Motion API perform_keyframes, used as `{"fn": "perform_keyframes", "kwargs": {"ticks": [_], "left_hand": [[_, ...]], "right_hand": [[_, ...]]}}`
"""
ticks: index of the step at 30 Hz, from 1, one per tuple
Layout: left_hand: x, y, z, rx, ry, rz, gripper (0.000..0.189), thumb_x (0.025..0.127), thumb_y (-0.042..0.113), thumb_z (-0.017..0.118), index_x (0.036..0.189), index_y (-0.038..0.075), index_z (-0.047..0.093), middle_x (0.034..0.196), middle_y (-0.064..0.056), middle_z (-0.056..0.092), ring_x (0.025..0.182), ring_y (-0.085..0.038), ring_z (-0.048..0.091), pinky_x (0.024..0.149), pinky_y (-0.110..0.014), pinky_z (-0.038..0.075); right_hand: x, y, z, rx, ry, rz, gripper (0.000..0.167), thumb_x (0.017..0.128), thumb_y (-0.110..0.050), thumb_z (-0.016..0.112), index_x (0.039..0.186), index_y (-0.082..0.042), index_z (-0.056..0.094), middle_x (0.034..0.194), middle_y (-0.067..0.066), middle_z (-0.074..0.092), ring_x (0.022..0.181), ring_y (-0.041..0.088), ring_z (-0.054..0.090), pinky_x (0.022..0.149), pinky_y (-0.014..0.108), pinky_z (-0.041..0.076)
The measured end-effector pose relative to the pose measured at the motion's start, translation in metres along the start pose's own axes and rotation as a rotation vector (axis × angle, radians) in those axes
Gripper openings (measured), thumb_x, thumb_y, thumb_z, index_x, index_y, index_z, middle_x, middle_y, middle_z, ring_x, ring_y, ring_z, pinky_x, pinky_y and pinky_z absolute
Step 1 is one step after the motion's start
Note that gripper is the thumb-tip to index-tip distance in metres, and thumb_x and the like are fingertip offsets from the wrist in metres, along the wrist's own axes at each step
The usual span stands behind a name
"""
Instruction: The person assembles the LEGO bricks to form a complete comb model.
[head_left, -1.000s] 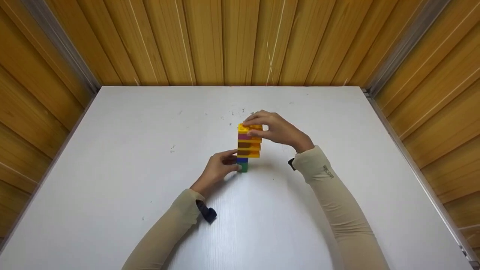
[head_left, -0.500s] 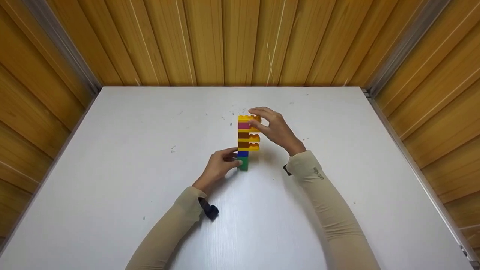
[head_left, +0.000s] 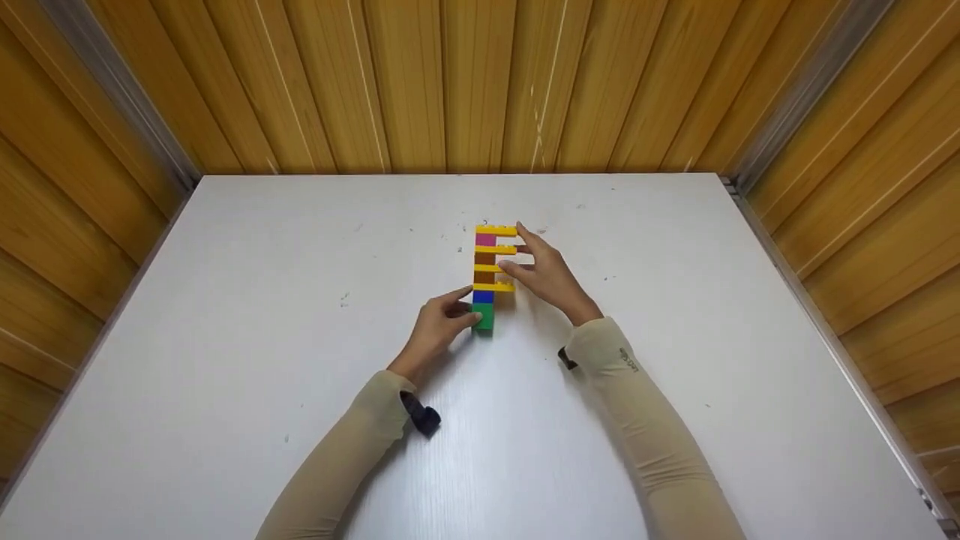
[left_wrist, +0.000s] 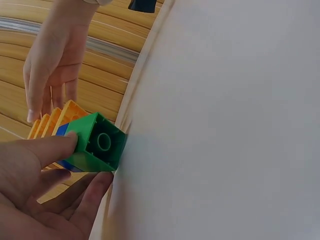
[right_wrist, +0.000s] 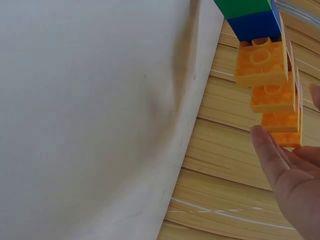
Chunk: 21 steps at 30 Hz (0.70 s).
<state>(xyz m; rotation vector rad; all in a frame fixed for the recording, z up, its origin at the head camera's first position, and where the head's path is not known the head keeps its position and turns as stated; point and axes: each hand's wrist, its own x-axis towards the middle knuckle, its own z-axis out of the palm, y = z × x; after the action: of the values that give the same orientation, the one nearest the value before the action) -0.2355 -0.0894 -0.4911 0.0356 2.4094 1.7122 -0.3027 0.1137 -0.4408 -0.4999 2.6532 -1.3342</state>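
Note:
A tower of toy building blocks stands mid-table in the head view: a green block (head_left: 484, 319) at the bottom, a blue block (head_left: 484, 297) above, then brown and pink blocks between several yellow plates (head_left: 504, 231) that jut right. My left hand (head_left: 436, 324) pinches the green block between thumb and fingers. Its hollow underside shows in the left wrist view, so the tower is tipped back. My right hand (head_left: 553, 277) is at the plates' right ends, index fingertip at the top plate and thumb over a lower one. In the right wrist view its fingers (right_wrist: 270, 157) look straight beside the plates.
The white table (head_left: 262, 300) has small dark marks on its surface. Wood-look panels (head_left: 420, 90) stand behind it and at both sides, with metal posts in the corners. A dark strap (head_left: 424, 416) is on the left wrist.
The tower has tipped back, so its front face shows longer and its top lies farther away. My right hand has let go of the top and slid down its right side.

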Motion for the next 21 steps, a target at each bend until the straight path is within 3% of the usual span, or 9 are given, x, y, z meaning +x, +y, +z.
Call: {"fn": "perform_keyframes", "kwargs": {"ticks": [7, 13, 21], "left_hand": [[0.002, 0.001, 0.000, 0.008, 0.007, 0.029, 0.053, 0.091, 0.018, 0.066, 0.141, 0.015, 0.049, 0.127, -0.008, 0.063, 0.112, -0.021, 0.061, 0.098, -0.036, 0.050], [0.007, 0.002, 0.000, -0.007, 0.044, 0.062, 0.049, 0.090, 0.014, 0.067, 0.137, 0.011, 0.053, 0.136, -0.007, 0.058, 0.114, -0.023, 0.062, 0.096, -0.033, 0.052], [0.014, 0.003, 0.000, 0.003, 0.069, 0.094, 0.046, 0.090, 0.012, 0.066, 0.134, 0.005, 0.055, 0.132, -0.011, 0.061, 0.118, -0.023, 0.061, 0.099, -0.034, 0.050]], "right_hand": [[0.008, 0.007, 0.005, 0.015, -0.102, 0.071, 0.093, 0.087, -0.033, 0.069, 0.156, -0.017, 0.008, 0.162, 0.006, 0.015, 0.143, 0.028, 0.032, 0.108, 0.039, 0.041], [0.017, 0.015, 0.006, 0.009, -0.155, 0.140, 0.091, 0.088, -0.038, 0.066, 0.155, -0.020, 0.008, 0.161, 0.006, 0.018, 0.145, 0.026, 0.029, 0.115, 0.041, 0.033], [0.026, 0.022, 0.006, 0.045, -0.194, 0.121, 0.084, 0.092, -0.036, 0.062, 0.154, -0.012, 0.011, 0.161, 0.008, 0.017, 0.144, 0.028, 0.029, 0.118, 0.042, 0.026]]}}
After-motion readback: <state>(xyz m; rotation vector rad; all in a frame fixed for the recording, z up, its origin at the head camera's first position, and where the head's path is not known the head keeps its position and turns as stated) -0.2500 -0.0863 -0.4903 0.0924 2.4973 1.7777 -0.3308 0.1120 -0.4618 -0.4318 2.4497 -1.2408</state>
